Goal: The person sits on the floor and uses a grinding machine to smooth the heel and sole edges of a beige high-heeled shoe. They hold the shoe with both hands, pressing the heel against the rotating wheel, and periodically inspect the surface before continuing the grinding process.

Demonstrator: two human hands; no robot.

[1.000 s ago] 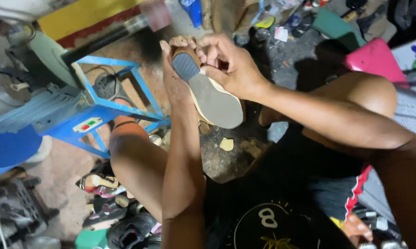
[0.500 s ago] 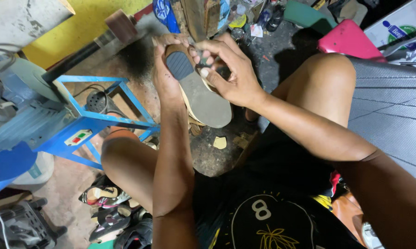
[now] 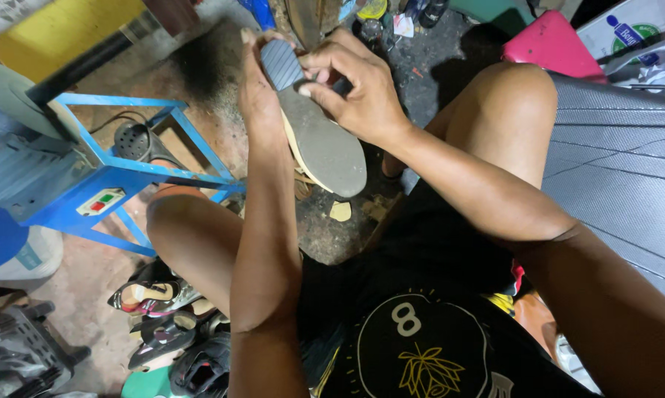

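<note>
Sole (image 3: 325,147) — grey, flat, ribbed heel patch — both hands (image 3: 358,92) gripping.

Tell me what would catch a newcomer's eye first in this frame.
The grey shoe sole, held up at top centre, stands out first: the left hand backs it while the right hand presses on its ribbed heel patch. Next comes the bright blue metal frame at left, with a heap of shoes below it.

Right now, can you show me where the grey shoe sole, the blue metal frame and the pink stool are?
grey flat shoe sole (image 3: 325,147), head view, on its smooth middle.
blue metal frame (image 3: 189,136), head view, on a slanted bar.
pink plastic stool (image 3: 550,53), head view, on its top.
</note>
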